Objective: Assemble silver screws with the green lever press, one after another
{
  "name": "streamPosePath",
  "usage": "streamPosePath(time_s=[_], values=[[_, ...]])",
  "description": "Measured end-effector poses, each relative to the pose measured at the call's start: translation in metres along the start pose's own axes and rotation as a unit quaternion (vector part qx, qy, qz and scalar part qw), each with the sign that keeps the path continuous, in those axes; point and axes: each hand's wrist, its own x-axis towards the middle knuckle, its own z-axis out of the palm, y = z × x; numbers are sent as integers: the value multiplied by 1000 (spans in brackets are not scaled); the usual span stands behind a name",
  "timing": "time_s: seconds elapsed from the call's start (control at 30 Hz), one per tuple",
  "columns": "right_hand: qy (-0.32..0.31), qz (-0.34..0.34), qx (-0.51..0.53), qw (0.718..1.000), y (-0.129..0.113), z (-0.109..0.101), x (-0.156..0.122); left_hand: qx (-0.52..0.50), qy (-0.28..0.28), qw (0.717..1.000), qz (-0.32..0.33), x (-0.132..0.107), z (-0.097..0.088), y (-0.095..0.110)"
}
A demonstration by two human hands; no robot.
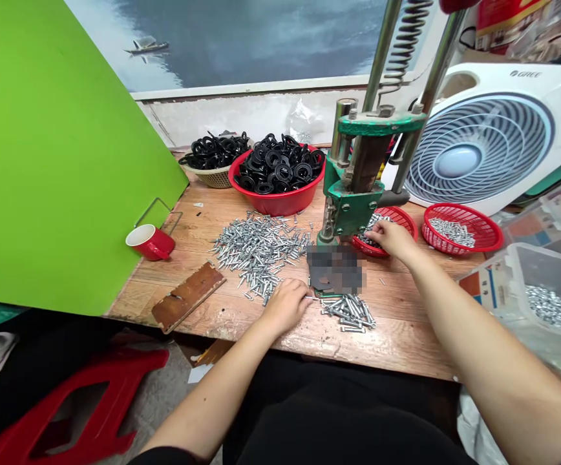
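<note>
My left hand (287, 305) rests on the table with its fingers closed. A slim metal pin (313, 298) sticks out from its fingertips. Just left of it spreads a large heap of silver bolt-like pins (256, 248), and a smaller pile of metal pins (351, 312) lies to its right. My right hand (391, 236) pinches at the edge of a red basket (409, 223) of small metal parts; what sits between those fingertips is too small to make out. Between the hands stands a green hand press (355, 203), its base partly blurred over.
Behind the heap, a red bowl (280, 203) and a beige basket (215, 179) hold black rings. Another red basket (491, 236) and a clear plastic box (552, 271) are at right, below a white fan (479, 142). A red mug (150, 243) and wooden board (188, 296) lie left.
</note>
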Motion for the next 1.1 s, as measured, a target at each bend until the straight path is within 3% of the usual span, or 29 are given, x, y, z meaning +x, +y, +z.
streamPosePath(time_s=[0.1, 0.17, 0.27, 0.37, 0.47, 0.7, 0.9, 1.1], values=[[56, 7, 66, 996, -8, -6, -10, -62, 39, 996, -52, -3, 0, 3], [54, -16, 123, 991, -20, -10, -24, -138, 72, 982, -104, -4, 3, 4], [-38, -106, 180, 977, -44, -13, -55, -288, 106, 938, -161, 0, 8, 4], [-139, -185, 175, 957, -65, -7, -82, -422, 89, 883, -184, 6, 11, 5], [-120, -221, 114, 961, -74, 1, -92, -481, 77, 854, -181, 12, 10, 8], [-51, -286, -11, 957, -75, 10, -89, -515, 104, 831, -182, 21, 14, 12], [-55, -345, -66, 935, -81, 5, -90, -514, 93, 833, -181, 24, 16, 15], [-63, -348, -46, 934, -77, 10, -82, -505, 99, 839, -176, 22, 19, 12]])
